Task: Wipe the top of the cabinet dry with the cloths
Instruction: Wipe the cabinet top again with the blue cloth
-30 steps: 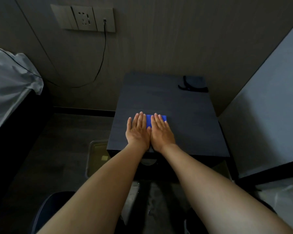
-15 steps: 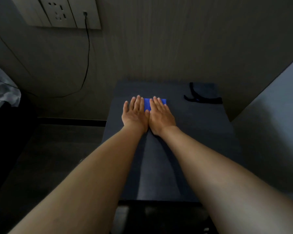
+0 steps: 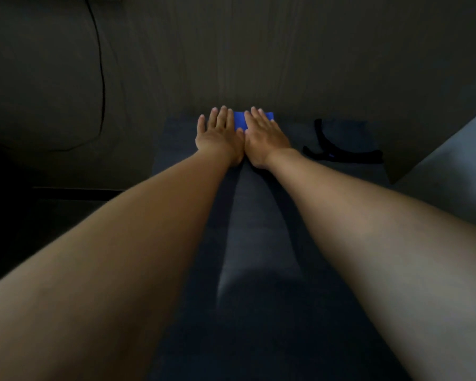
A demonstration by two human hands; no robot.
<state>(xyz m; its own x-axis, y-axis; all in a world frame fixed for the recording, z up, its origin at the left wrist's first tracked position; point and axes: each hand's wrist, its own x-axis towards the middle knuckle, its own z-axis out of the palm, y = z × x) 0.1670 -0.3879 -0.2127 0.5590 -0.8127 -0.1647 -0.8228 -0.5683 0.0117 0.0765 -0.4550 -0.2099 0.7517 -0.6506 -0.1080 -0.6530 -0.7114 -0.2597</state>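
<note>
Hands flat: my left hand (image 3: 219, 136) and right hand (image 3: 264, 138) press the folded blue cloth (image 3: 241, 121) at the dark grey cabinet top's (image 3: 259, 215) far edge, fingers spread, gripping nothing. Right side near the black strap (image 3: 341, 155) probably left.

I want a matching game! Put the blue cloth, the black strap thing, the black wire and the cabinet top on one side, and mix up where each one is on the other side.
Things:
1. blue cloth
2. black strap
3. black wire
4. cabinet top

Places:
A. hanging down the wall on the left
B. under both forearms
C. pressed flat under the left hand and right hand
D. lying on the cabinet, right of the hands

Pairs: 1-C, 2-D, 3-A, 4-B
</note>
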